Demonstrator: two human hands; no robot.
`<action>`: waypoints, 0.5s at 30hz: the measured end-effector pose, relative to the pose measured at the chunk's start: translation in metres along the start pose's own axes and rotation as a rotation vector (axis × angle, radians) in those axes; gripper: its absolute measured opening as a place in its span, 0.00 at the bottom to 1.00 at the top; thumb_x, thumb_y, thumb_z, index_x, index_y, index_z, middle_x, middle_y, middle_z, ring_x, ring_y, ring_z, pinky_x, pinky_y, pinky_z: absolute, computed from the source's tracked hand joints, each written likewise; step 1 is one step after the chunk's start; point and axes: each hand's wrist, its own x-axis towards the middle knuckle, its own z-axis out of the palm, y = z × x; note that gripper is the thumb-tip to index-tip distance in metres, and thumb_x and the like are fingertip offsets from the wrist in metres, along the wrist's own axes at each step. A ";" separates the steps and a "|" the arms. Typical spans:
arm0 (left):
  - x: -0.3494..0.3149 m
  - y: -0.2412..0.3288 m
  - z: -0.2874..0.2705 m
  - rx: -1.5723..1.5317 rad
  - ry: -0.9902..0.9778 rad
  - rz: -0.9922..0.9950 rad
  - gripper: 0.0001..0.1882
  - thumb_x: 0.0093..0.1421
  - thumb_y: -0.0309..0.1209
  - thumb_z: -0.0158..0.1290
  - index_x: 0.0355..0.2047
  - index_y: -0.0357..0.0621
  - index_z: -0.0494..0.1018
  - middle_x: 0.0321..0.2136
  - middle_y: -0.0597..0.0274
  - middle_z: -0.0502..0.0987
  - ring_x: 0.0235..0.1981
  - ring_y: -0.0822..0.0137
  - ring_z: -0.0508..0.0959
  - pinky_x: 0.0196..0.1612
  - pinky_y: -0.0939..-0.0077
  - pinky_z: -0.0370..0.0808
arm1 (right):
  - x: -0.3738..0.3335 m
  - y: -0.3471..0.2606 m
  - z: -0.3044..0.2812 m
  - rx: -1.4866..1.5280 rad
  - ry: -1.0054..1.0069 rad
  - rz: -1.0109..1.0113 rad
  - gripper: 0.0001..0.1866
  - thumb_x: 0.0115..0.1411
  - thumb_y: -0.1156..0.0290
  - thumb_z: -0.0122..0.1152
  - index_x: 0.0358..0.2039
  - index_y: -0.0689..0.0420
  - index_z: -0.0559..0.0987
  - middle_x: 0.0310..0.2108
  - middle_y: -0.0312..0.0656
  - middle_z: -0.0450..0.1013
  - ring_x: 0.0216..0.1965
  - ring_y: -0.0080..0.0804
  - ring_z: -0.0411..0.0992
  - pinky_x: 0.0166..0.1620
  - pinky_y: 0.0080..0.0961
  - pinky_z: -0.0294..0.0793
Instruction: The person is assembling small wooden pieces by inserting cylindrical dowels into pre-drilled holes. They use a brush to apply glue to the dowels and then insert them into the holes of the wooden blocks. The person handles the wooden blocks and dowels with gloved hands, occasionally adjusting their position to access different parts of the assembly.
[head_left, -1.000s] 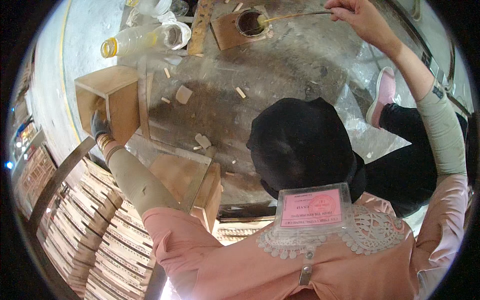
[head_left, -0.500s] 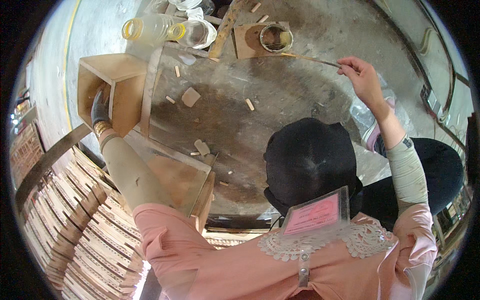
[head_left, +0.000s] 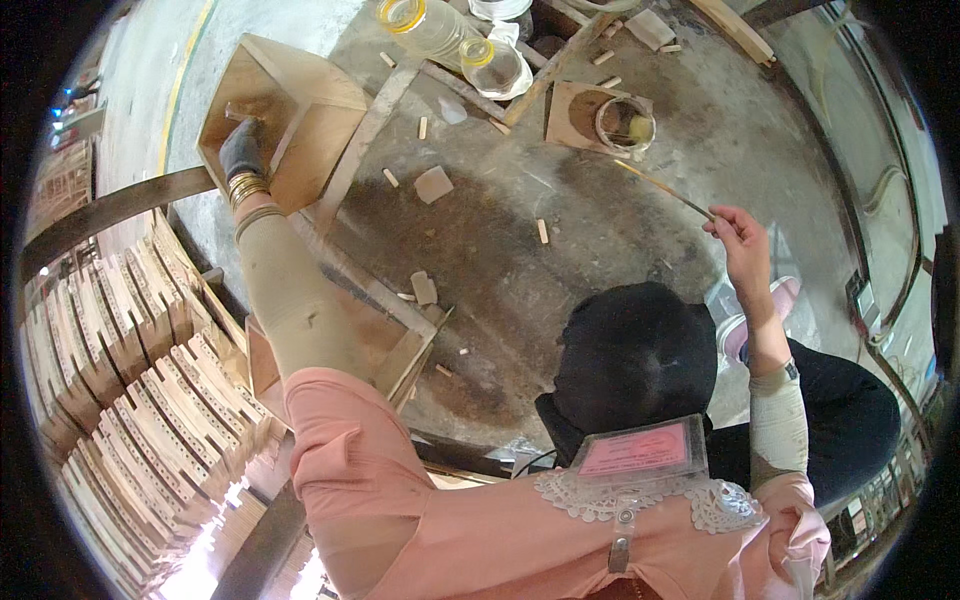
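Note:
My left hand (head_left: 241, 150), in a dark grey glove, reaches into an open-sided wooden box (head_left: 335, 85) at the upper left. Its fingers are bent against the box's inside, partly hidden. Near the fingertips shows a small pale patch that I cannot make out. My bare right hand (head_left: 740, 235) pinches one end of a long thin stick (head_left: 668, 188) between thumb and fingers. The stick's yellowish far end points left, just below a round pot (head_left: 600, 128) with a crusted rim and a pale yellow lump inside. That pot stands on a square board (head_left: 568, 112).
Clear jars (head_left: 430, 35) with yellow rims stand beside a wooden frame (head_left: 560, 65) at the top. Small wood pieces (head_left: 543, 231) and flat scraps (head_left: 433, 184) lie on the stained floor. Slotted wooden strips (head_left: 150, 400) are stacked at the lower left. A wooden case (head_left: 365, 335) sits under my left arm.
The view has shifted, so the scene sits further right and my left side higher. The stick's tip has come away from the pot's rim. My left fingers look more bent inside the box.

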 end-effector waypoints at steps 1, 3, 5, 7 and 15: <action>-0.002 0.022 0.003 -0.179 0.063 -0.190 0.13 0.53 0.32 0.51 0.38 0.41 0.75 0.36 0.54 0.77 0.37 0.63 0.76 0.43 0.72 0.71 | -0.003 -0.004 0.001 -0.031 0.024 0.010 0.11 0.58 0.72 0.50 0.39 0.64 0.74 0.28 0.39 0.74 0.32 0.22 0.70 0.39 0.19 0.67; -0.013 0.037 -0.030 -0.781 0.333 -0.340 0.13 0.53 0.34 0.54 0.33 0.36 0.76 0.32 0.53 0.78 0.33 0.65 0.77 0.38 0.74 0.71 | -0.002 -0.006 -0.003 -0.036 0.009 -0.020 0.11 0.58 0.72 0.50 0.39 0.64 0.74 0.28 0.39 0.74 0.32 0.22 0.70 0.39 0.19 0.67; -0.030 0.050 -0.071 -1.074 0.602 -0.387 0.15 0.53 0.36 0.55 0.29 0.31 0.76 0.28 0.53 0.78 0.27 0.66 0.77 0.34 0.77 0.72 | 0.000 -0.002 -0.008 -0.005 0.001 -0.042 0.11 0.58 0.72 0.51 0.39 0.64 0.74 0.28 0.39 0.74 0.32 0.22 0.70 0.39 0.18 0.67; -0.045 0.086 -0.112 -0.745 0.748 -0.294 0.16 0.53 0.35 0.55 0.27 0.29 0.76 0.24 0.53 0.77 0.24 0.67 0.77 0.30 0.78 0.72 | -0.001 -0.002 -0.011 -0.001 0.014 -0.041 0.11 0.57 0.72 0.51 0.39 0.64 0.74 0.29 0.39 0.74 0.32 0.22 0.70 0.39 0.18 0.67; -0.141 0.189 -0.156 -0.607 1.043 -0.326 0.15 0.52 0.31 0.56 0.13 0.37 0.72 0.15 0.60 0.75 0.16 0.71 0.72 0.22 0.77 0.69 | 0.020 -0.012 -0.002 0.109 0.010 -0.060 0.13 0.56 0.72 0.52 0.39 0.65 0.75 0.31 0.39 0.74 0.33 0.23 0.71 0.40 0.17 0.67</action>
